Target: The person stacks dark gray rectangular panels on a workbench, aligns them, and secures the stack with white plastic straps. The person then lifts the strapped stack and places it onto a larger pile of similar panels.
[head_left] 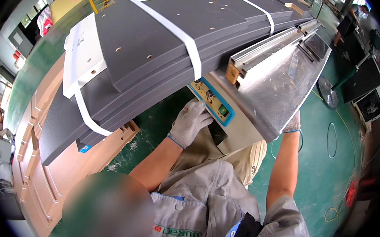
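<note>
**Head view.** A co-worker in a grey work jacket (198, 208) stands close below the camera, facing a machine. The camera wearer's own hands do not appear, so whether they are apart, together or holding anything cannot be told.

The co-worker's gloved hand (190, 122) lies with curled fingers against the lower edge of the control panel (213, 100). The other gloved hand (293, 123) is well apart from it and closed over the near edge of the steel machine table (277, 83).

*Step in hand, as judged:* the machine is being attended to at its controls, with one hand at the panel and the other steadying on the table. Any press on the panel would call for the fingers to lift from the edge onto its face, with the bundle overhead kept clear.

*The panel:* it is a small slanted plate with a blue frame, a pale yellow face, round knobs and a green button at its lower end. It sits at the machine's front, just under the overhanging bundle.

*Surroundings:* the bundle of dark grey boards (160, 40) is bound by white straps (178, 33) and has a white edge guard (83, 55). An aluminium rail (269, 46) runs along the table. Wood-coloured door panels (38, 145) lie to the left on the green floor (325, 170).
</note>
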Demonstrator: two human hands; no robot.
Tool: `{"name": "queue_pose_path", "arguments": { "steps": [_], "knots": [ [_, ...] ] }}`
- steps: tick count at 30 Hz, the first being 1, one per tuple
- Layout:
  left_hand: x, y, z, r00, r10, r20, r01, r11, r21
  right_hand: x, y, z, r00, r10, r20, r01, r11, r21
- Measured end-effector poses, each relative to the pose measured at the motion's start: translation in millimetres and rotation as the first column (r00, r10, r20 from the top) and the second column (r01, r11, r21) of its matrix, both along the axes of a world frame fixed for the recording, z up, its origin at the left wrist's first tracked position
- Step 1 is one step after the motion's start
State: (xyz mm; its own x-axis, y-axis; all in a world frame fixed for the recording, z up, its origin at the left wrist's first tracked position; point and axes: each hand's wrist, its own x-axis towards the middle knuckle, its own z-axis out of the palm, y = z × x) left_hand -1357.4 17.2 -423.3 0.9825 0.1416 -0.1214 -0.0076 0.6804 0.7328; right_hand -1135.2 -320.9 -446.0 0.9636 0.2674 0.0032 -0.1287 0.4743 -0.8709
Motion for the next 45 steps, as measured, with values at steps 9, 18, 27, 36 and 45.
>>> {"name": "queue_pose_path", "arguments": {
  "steps": [9,18,27,36,45],
  "knots": [
    [20,18,7,1.000,-0.011,0.021,0.014,0.989,-0.147,3,-7,-2,0.996,0.034,0.085,-0.021,0.989,-0.147],
    [24,27,12,0.999,-0.019,-0.046,0.014,0.994,-0.106,-12,-10,-7,0.999,0.015,0.052,-0.006,0.986,-0.168],
    [30,31,5,0.997,-0.045,-0.055,0.039,0.993,-0.108,-20,-17,-6,0.999,0.000,0.045,0.009,0.982,-0.188],
    [32,30,7,0.999,-0.040,-0.035,0.037,0.997,-0.063,-16,-20,-6,0.999,-0.015,0.049,0.024,0.983,-0.180],
    [22,6,18,1.000,-0.020,0.013,0.018,0.994,0.110,-16,-20,-7,0.999,-0.020,0.046,0.028,0.984,-0.176]
  ]
}}
